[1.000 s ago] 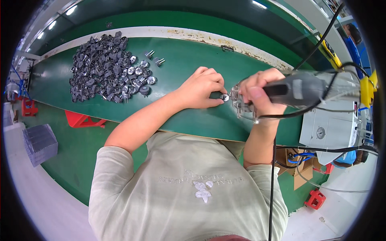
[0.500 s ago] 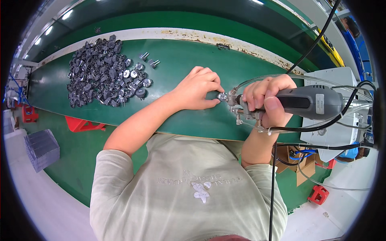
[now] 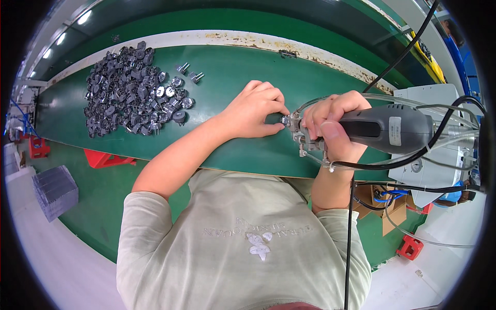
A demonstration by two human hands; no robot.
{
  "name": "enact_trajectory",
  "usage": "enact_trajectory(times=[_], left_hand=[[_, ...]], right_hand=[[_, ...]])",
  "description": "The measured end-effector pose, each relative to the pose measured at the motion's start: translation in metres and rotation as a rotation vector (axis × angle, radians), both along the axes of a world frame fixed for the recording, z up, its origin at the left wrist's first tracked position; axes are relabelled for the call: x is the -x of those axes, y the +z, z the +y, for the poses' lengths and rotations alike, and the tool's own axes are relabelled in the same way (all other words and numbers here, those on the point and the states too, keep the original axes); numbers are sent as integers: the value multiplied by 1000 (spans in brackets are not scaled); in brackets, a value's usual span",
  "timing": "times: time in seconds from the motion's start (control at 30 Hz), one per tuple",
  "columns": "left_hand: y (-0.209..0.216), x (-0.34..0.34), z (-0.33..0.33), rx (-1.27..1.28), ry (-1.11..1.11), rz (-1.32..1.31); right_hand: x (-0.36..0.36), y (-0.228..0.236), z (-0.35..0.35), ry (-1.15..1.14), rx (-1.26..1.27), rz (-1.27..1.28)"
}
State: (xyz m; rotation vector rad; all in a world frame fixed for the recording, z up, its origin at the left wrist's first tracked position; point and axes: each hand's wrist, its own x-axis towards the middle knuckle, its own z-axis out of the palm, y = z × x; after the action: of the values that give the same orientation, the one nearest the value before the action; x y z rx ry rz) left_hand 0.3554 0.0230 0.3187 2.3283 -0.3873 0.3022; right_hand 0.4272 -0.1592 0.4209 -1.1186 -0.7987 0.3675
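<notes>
My left hand [image 3: 257, 109] pinches a small shiny metal-and-dark part [image 3: 283, 120] between thumb and index finger, just above the green tabletop. My right hand [image 3: 336, 124] is wrapped round a grey powered driver [image 3: 395, 128], held level with its front end pointing left. Metal fittings and clear tubes surround the driver's nose [image 3: 295, 124], which meets the part at my left fingertips; whether a bit is inside the part is hidden. To the left lies a big heap of similar dark grey and silver parts [image 3: 129, 93].
Two loose parts with shafts [image 3: 196, 77] lie right of the heap. A white machine [image 3: 431, 98] stands at the table's right end, with a black cable [image 3: 403, 51] running above it. The worn white ledge [image 3: 232, 39] edges the table's far side. Below are red stools [image 3: 106, 158].
The driver and my right hand have shifted left, bringing the nose up to the part. My left hand stays nearly in place, still pinching it.
</notes>
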Motion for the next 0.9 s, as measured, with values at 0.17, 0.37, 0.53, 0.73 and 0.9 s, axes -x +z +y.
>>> enact_trajectory(times=[0.17, 0.37, 0.53, 0.73, 0.9], left_hand=[[1, 2, -3, -14, 21, -24], [2, 1, -2, -41, 15, -44], [12, 3, 3, 55, -24, 79], [23, -45, 59, 229, -225, 202], [2, -140, 96, -56, 571, 27]], right_hand=[[6, -1, 2, -26, 131, -101], [3, 1, 5, 16, 167, -101], [-4, 17, -5, 28, -165, -50], [-11, 17, -29, -29, -259, -96], [-5, 8, -10, -110, -152, 91]])
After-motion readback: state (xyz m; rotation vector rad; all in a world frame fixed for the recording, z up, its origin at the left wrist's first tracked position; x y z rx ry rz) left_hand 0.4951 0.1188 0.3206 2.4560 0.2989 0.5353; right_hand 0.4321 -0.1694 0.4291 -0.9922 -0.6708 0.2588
